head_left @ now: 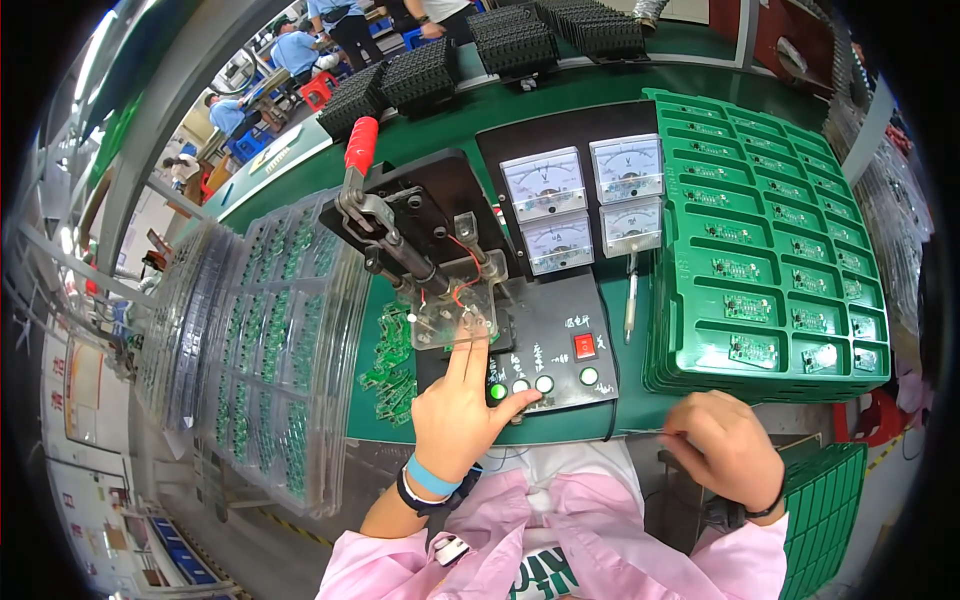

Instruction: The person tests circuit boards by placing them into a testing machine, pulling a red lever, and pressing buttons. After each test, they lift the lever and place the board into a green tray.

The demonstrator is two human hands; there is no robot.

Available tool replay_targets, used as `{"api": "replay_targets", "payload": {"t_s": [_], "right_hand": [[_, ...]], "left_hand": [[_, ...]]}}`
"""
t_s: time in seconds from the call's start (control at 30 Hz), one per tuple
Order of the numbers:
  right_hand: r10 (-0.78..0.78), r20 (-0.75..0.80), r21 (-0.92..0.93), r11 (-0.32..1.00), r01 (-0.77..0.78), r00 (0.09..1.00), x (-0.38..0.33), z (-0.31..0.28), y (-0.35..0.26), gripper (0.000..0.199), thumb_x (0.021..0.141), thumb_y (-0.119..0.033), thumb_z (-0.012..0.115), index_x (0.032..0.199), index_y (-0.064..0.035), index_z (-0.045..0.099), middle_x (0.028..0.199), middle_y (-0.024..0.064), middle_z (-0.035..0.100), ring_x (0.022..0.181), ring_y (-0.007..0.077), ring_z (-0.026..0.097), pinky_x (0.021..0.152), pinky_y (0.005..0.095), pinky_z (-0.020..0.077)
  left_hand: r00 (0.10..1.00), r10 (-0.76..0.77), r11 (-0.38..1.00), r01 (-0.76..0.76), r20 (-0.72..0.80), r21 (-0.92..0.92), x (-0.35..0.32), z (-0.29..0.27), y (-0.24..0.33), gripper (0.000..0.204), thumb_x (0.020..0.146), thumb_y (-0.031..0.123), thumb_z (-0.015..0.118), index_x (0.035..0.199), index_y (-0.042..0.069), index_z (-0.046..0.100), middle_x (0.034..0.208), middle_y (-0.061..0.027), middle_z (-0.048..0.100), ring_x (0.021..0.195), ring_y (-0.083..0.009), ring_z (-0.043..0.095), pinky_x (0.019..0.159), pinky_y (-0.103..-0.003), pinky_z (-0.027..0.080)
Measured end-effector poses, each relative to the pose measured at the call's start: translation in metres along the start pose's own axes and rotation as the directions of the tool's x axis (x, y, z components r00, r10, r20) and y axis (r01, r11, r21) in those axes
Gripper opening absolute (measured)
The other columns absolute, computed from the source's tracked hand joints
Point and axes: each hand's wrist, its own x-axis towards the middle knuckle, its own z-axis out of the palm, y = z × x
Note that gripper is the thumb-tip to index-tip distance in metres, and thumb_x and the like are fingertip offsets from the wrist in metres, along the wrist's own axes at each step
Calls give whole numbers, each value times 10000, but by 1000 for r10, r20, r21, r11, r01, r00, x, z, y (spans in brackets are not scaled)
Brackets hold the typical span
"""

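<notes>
Both my hands are at the near edge of the green bench. My left hand (455, 410) stretches two fingers onto the clear plate of the test fixture (455, 300), thumb beside the lit green button (497, 392). My right hand (722, 445) is curled loosely, near the stacked green trays (770, 250); I cannot tell if it holds anything.

Bright even overhead light, sharp centre, fisheye bending and dark vignette at edges, soft shadows
</notes>
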Motion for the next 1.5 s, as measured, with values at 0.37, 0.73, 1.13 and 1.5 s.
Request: {"api": "replay_targets", "payload": {"t_s": [0.37, 0.73, 1.13, 1.5], "right_hand": [[188, -610, -339, 817, -468, 770, 44, -207, 186, 148, 851, 2, 644, 994, 34, 618, 769, 93, 629, 717, 133, 611, 654, 283, 490], [660, -692, 365, 669, -647, 292, 51, -231, 387, 310, 857, -73, 649, 1126, 70, 590, 891, 85, 652, 697, 171, 631, 609, 289, 527], [-238, -83, -516, 841, 162, 968, 62, -12, -12, 290, 731, 31, 651, 1013, -34, 633, 1123, 175, 645, 1041, 353, 621, 908, 447, 486], [-198, -362, -372, 927, 54, 911, 55, 208, -62, 438, 719, -86, 734, 1150, -85, 653, 1259, 52, 633, 1108, 258, 584, 959, 426, 417]], "left_hand": [[978, 203, 895, -166, 46, -413, 7, -84, -6, 653, 789, 404, 741, 1299, 31, 576, 1436, -235, 455, 1154, -366, 587, 921, -450, 472], [795, 228, 677, -544, -562, -495, 95, -67, -70, 718, 729, 355, 805, 1336, 79, 539, 1419, -201, 424, 1254, -377, 477, 1059, -499, 364], [923, 199, 829, -338, -329, -445, -46, -29, -130, 479, 745, 127, 775, 1196, 79, 623, 1343, -158, 544, 1180, -372, 550, 978, -469, 462], [935, 293, 854, -350, -200, -384, -54, -28, -154, 487, 790, 137, 739, 1255, 88, 602, 1307, -137, 530, 1199, -356, 508, 1009, -452, 422]]}}
